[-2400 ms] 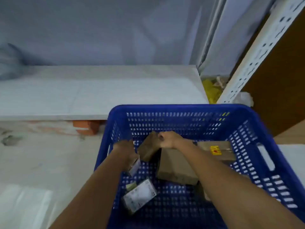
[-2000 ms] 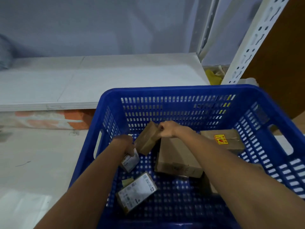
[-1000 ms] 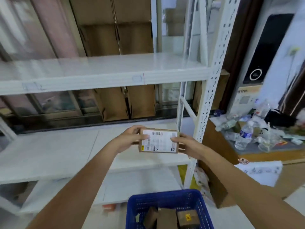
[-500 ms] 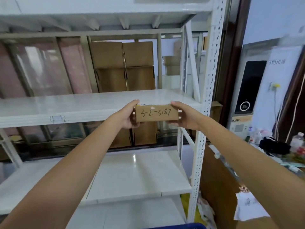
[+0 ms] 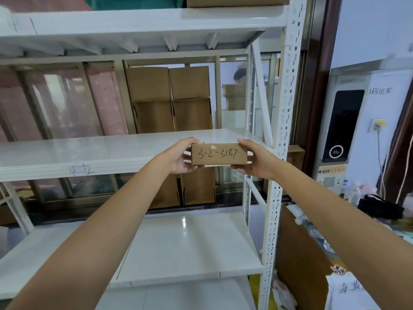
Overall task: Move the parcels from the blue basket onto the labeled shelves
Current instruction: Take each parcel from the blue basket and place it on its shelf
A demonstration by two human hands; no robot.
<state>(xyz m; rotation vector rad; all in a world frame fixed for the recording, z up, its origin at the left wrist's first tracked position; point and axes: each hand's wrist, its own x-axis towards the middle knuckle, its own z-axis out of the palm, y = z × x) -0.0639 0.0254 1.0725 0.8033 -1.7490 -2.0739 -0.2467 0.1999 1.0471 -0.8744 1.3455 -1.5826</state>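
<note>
A small brown cardboard parcel [image 5: 219, 154] with "3-2-5187" handwritten on its near side is held level in front of the middle white shelf [image 5: 89, 151]. My left hand [image 5: 181, 156] grips its left end and my right hand [image 5: 254, 159] grips its right end. The parcel sits at the height of that shelf's front edge, near the right upright. A small label [image 5: 81, 170] with handwriting is on the shelf's front lip to the left. The blue basket is out of view.
White steel rack with a perforated right upright [image 5: 283, 139], a lower shelf [image 5: 190, 245] and an upper shelf [image 5: 134, 23]. Brown cartons [image 5: 169, 99] stand behind the rack. A cluttered counter [image 5: 368, 211] and a wall scanner [image 5: 344, 126] are to the right.
I lifted a parcel out of the blue basket with both hands, turned its handwritten side toward me, and raised it to the middle shelf as my view rose off the basket.
</note>
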